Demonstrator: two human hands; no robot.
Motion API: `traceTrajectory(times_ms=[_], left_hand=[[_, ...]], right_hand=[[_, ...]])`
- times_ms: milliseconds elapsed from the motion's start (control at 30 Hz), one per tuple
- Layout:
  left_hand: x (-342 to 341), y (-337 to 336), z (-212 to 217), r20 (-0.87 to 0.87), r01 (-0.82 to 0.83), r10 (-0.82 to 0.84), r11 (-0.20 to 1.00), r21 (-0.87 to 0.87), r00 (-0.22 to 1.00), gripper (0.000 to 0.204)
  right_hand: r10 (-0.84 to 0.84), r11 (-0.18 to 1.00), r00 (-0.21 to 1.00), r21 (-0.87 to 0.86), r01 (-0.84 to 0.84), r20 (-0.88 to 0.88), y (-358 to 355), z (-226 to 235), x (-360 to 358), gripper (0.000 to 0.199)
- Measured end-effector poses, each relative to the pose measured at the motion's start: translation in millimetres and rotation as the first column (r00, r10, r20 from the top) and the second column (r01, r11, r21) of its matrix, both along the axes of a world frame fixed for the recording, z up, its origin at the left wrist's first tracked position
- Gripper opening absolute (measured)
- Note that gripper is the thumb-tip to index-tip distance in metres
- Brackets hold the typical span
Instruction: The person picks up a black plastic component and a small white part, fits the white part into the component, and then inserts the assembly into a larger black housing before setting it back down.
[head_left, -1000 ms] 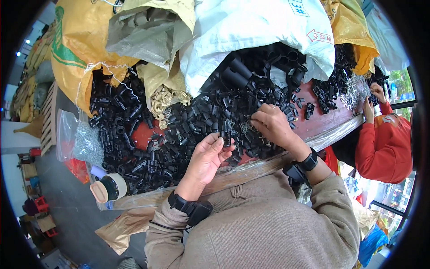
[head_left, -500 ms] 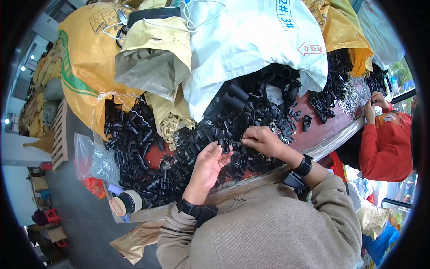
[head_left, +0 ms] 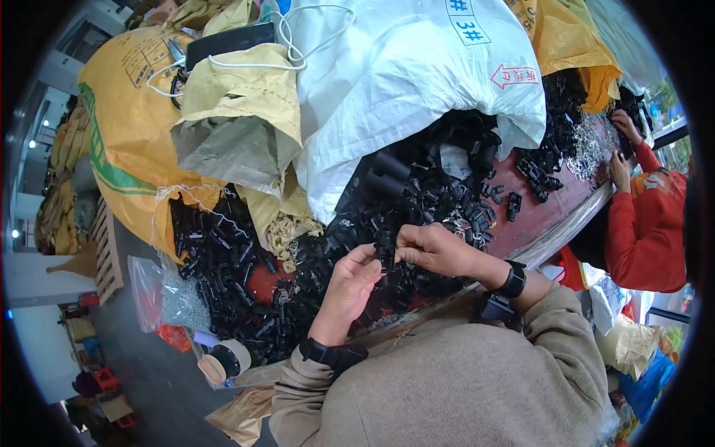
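Now, hands: both meet just in front of the black heap.
Left hand (head_left: 350, 283): fingers curled up, tips touching the small black plastic part (head_left: 385, 249); grip pressed against it.
Right hand (head_left: 436, 249): grip pinching the same part from the other side.
Part's place: between the 2 hands, just above the near edge of the heap of black plastic pieces (head_left: 246, 290).
Tabletop (head_left: 532, 223): reddish, bare patch right of the heap.
White sack (head_left: 417, 82): behind the heap, spilling black pieces.
Yellow sack (head_left: 123, 134): left of the heap.
Tape roll (head_left: 231, 357): near-left of the heap.
Another person's red sleeve (head_left: 648, 223): far right of the heap.
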State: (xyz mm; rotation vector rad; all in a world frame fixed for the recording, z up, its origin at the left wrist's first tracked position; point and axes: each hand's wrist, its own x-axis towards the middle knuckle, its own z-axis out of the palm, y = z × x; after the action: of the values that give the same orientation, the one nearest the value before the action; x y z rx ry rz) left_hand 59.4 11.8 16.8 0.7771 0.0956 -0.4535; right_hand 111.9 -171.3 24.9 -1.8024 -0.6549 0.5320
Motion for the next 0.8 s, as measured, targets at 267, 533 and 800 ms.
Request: traceTrajectory(times_ms=[267,533,800], left_hand=[[-2.2,-0.7,-0.5,0.030,-0.067,0.070,0.994,-0.089,0.997,0.025],[-9.4,-3.6,11.6,0.095,-0.081,0.093,0.990,-0.117,0.991,0.024],[-2.7,-5.2,41.9,0.031,-0.054,0.055,0.997,-0.046,0.998,0.032]], right_hand=[[-0.033,0.958,0.910,0.247,0.147,-0.414,0.2,0.8,-5.3,0.014],[-0.004,0.939,0.878,0.301,0.168,-0.479,-8.2,25.9,-12.8,0.013],[-0.130,0.938,0.989,0.332,0.101,0.065,-9.2,54.9,-10.1,0.009]])
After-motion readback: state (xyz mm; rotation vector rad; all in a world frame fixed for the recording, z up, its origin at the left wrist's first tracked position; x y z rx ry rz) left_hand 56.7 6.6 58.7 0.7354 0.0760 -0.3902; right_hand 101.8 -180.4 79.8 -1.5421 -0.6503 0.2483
